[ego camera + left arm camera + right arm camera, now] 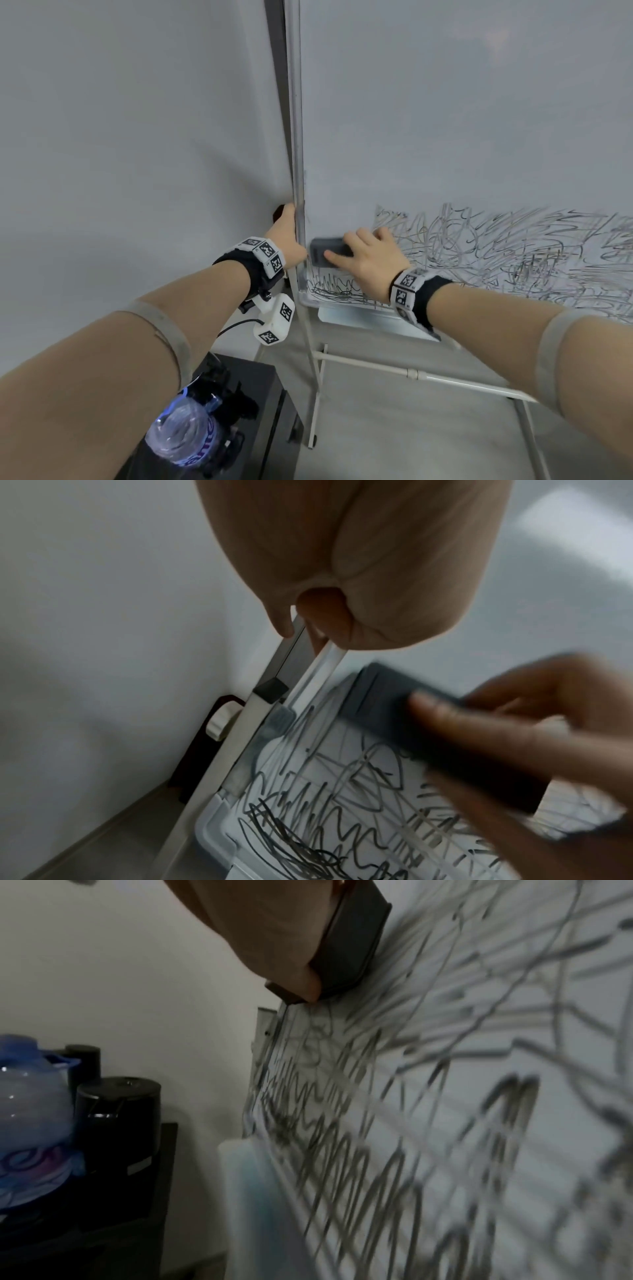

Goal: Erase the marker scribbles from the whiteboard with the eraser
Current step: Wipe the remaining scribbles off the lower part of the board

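Note:
A whiteboard on a stand fills the right of the head view, with black marker scribbles across its lower band. My right hand grips a dark grey eraser and presses it flat on the board near the lower left corner. More scribbles lie just below the eraser. My left hand grips the board's metal left frame. In the left wrist view the eraser and scribbles show blurred. In the right wrist view the eraser sits under my palm.
A black side table at lower left carries a clear water bottle and dark cylinders. The stand's white legs cross the grey floor below the board. A pen tray runs under the board's lower edge. A plain wall lies to the left.

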Demonstrator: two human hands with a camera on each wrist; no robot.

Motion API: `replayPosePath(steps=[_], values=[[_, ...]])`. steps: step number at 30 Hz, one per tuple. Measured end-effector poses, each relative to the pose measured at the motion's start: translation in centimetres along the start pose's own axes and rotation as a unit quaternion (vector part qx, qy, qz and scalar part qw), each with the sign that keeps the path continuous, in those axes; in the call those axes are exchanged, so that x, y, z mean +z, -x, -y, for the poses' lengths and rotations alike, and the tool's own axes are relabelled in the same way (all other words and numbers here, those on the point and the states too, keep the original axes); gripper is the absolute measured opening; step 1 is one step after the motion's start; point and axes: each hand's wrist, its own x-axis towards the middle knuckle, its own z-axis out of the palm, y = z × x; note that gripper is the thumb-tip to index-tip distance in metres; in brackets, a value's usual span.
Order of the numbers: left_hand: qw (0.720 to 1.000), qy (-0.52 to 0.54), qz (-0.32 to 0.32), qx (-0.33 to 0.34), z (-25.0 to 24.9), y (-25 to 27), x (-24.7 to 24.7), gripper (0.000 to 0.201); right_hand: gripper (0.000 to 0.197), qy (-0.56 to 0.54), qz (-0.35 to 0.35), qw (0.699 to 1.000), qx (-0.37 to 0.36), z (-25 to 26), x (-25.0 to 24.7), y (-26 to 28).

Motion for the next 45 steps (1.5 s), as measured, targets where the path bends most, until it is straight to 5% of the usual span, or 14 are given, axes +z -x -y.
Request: replayPosePath(steps=[5,14,24,37,45], values=[[1.000,0.024,0.015,0.010,0.9,0.5,0.1,0.081,0.059,0.008,-0.091,0.994,0.052,-1.7,-2.9,-5.5],[0.999,0.021,-0.001,0.032,2.3,-0.7,0.6,0.070,0.061,0.005,0.026,1.000,-0.015,2.9,3.1,0.7],[0.994,0.092,0.036,0.043,2.4,-0.3,0.9,0.085,0.061,-0.004,-0.056,0.998,0.005,0.2,1.8,-1.0],[0.997,0.062,-0.003,0.055,3.4,-1.1,1.9,0.057,0.050,0.005,-0.012,0.999,-0.037,4.0,7.2,2.4],[0.999,0.002,-0.031,0.028,3.6,-1.9,2.4,0.045,0.057,0.004,0.094,0.995,-0.039,6.7,9.0,4.4]])
